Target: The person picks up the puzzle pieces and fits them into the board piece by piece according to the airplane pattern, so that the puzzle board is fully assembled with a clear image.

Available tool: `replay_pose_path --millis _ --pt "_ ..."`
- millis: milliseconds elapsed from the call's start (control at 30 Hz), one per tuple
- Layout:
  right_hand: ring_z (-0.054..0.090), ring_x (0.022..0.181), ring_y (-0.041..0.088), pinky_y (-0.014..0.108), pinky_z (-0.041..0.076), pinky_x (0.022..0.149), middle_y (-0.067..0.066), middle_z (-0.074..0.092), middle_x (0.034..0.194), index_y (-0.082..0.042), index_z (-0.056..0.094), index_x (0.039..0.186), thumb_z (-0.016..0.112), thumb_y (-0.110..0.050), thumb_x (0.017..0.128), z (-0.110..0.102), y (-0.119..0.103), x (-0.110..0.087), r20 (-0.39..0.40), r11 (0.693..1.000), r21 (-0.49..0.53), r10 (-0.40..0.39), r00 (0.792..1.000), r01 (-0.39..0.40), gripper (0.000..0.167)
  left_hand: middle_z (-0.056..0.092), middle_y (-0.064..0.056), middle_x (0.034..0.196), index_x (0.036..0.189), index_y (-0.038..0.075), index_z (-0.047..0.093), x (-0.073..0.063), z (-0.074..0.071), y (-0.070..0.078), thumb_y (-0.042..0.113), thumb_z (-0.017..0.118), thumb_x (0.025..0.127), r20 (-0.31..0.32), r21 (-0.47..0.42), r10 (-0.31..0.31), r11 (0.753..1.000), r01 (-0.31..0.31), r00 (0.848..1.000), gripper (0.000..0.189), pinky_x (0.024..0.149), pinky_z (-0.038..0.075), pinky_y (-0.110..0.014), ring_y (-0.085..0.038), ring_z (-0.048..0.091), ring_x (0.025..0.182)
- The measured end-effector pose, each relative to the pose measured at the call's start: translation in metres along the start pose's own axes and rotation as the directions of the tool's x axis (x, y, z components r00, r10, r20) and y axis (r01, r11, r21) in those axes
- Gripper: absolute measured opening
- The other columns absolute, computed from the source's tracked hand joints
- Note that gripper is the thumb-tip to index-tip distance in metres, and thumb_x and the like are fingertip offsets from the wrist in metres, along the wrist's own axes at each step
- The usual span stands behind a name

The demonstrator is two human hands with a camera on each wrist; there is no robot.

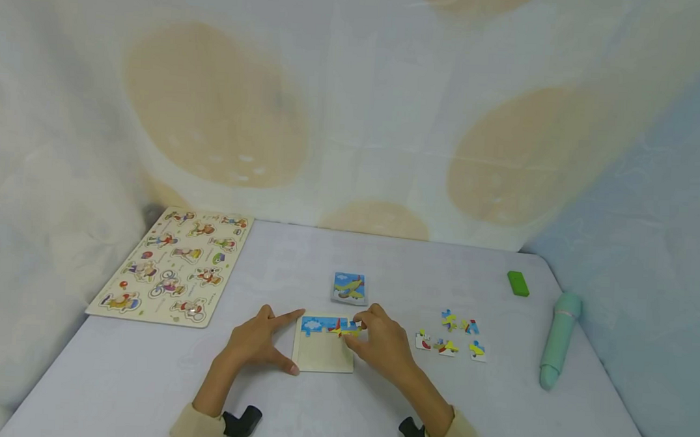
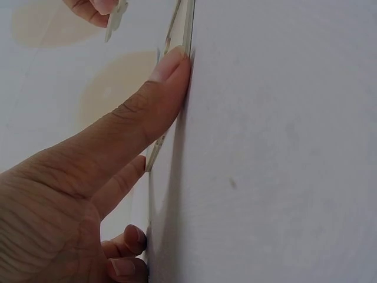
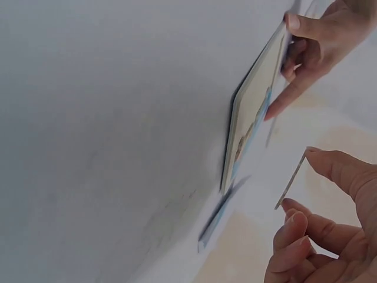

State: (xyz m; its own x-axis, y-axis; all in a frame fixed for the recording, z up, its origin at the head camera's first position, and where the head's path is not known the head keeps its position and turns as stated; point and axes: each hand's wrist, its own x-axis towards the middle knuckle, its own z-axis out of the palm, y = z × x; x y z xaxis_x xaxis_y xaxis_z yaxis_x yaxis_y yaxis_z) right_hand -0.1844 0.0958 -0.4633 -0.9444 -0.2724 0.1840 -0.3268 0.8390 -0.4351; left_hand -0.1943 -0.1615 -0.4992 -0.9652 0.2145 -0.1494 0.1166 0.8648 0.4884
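Observation:
The small wooden puzzle board point(image 1: 323, 355) lies on the table with joined pieces point(image 1: 316, 324) along its top, showing sky, a cloud and part of a plane. My left hand point(image 1: 258, 337) is at its left side, index finger at the upper corner and thumb at the lower one, both stretched out. Over the board's upper right, my right hand point(image 1: 387, 343) pinches a puzzle piece point(image 3: 290, 180) edge-on between thumb and index finger, raised off the board. Several loose puzzle pieces point(image 1: 447, 347) lie to the right of that hand.
Behind the board sits a small square plane picture point(image 1: 349, 288). A large figure puzzle board point(image 1: 174, 266) lies at the left. Farther right are a green block point(image 1: 518, 283) and a mint-green cylindrical case point(image 1: 559, 342) near the table's right edge. Cloth hangs behind and at both sides.

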Motion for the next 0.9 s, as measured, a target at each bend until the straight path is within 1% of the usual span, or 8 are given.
replay_pose_path --millis 167,300,400,533,633,800,900 --pt "0.052 0.067 0.008 0.021 0.042 0.059 0.0 0.058 0.09 -0.006 0.073 0.105 0.082 -0.032 0.08 0.008 -0.01 0.002 0.039 0.999 0.048 -0.003 0.999 0.001 0.038 0.04 -0.004 0.092 0.143 0.035 0.054 0.0 -0.001 -0.003 0.053 0.095 0.045 -0.011 0.003 0.008 1.0 -0.008 1.0 0.108 0.058 0.035 -0.031 -0.018 0.043 0.072" --pt "0.053 0.069 0.007 0.022 0.043 0.06 0.0 0.057 0.088 -0.004 0.074 0.105 0.082 -0.031 0.08 0.014 -0.017 0.003 0.052 0.998 0.062 -0.014 0.999 0.01 0.038 0.04 -0.004 0.092 0.143 0.036 0.053 0.001 -0.001 -0.004 0.055 0.095 0.045 -0.009 0.004 0.007 1.0 -0.007 1.0 0.109 0.058 0.035 -0.031 -0.017 0.043 0.072" --pt "0.051 0.069 0.007 0.022 0.042 0.06 -0.001 0.056 0.087 -0.005 0.075 0.105 0.082 -0.032 0.08 0.017 -0.023 0.006 0.069 0.999 0.052 -0.002 0.998 -0.002 0.038 0.041 -0.004 0.093 0.143 0.037 0.053 0.002 0.001 -0.005 0.056 0.094 0.044 -0.008 0.003 0.002 1.0 -0.002 1.0 0.109 0.058 0.036 -0.031 -0.018 0.044 0.072" --pt "0.047 0.064 0.008 0.023 0.041 0.058 -0.001 0.054 0.084 -0.003 0.075 0.104 0.08 -0.033 0.08 0.023 -0.034 0.008 0.104 0.999 0.048 0.007 0.995 -0.012 0.039 0.042 -0.004 0.094 0.143 0.038 0.053 0.002 0.005 -0.005 0.057 0.094 0.044 -0.006 -0.003 -0.007 1.0 0.007 1.0 0.109 0.058 0.036 -0.032 -0.018 0.044 0.073" --pt "0.047 0.061 0.008 0.024 0.042 0.056 0.0 0.054 0.084 -0.002 0.075 0.104 0.081 -0.032 0.08 0.03 -0.041 0.009 0.117 0.999 0.03 0.019 0.993 -0.022 0.039 0.042 -0.004 0.094 0.143 0.038 0.053 0.002 0.007 -0.005 0.056 0.094 0.044 -0.003 -0.016 -0.001 1.0 0.001 1.0 0.109 0.058 0.036 -0.032 -0.018 0.044 0.073" --pt "0.048 0.062 0.01 0.027 0.044 0.057 0.003 0.057 0.085 -0.002 0.076 0.104 0.079 -0.036 0.081 0.041 -0.05 0.013 0.148 0.997 -0.029 0.075 0.986 -0.072 0.041 0.041 -0.004 0.092 0.142 0.036 0.054 0.001 0.005 -0.004 0.055 0.095 0.044 -0.018 -0.025 0.012 1.0 -0.012 1.0 0.108 0.058 0.036 -0.032 -0.018 0.043 0.072" --pt "0.048 0.061 0.011 0.028 0.043 0.056 0.003 0.057 0.084 -0.002 0.077 0.102 0.079 -0.037 0.082 0.045 -0.054 0.016 0.171 0.995 -0.045 0.094 0.981 -0.088 0.041 0.041 -0.003 0.092 0.142 0.036 0.054 0.001 0.004 -0.003 0.055 0.095 0.044 -0.022 -0.018 0.011 1.0 -0.012 1.0 0.108 0.058 0.035 -0.032 -0.017 0.042 0.072"
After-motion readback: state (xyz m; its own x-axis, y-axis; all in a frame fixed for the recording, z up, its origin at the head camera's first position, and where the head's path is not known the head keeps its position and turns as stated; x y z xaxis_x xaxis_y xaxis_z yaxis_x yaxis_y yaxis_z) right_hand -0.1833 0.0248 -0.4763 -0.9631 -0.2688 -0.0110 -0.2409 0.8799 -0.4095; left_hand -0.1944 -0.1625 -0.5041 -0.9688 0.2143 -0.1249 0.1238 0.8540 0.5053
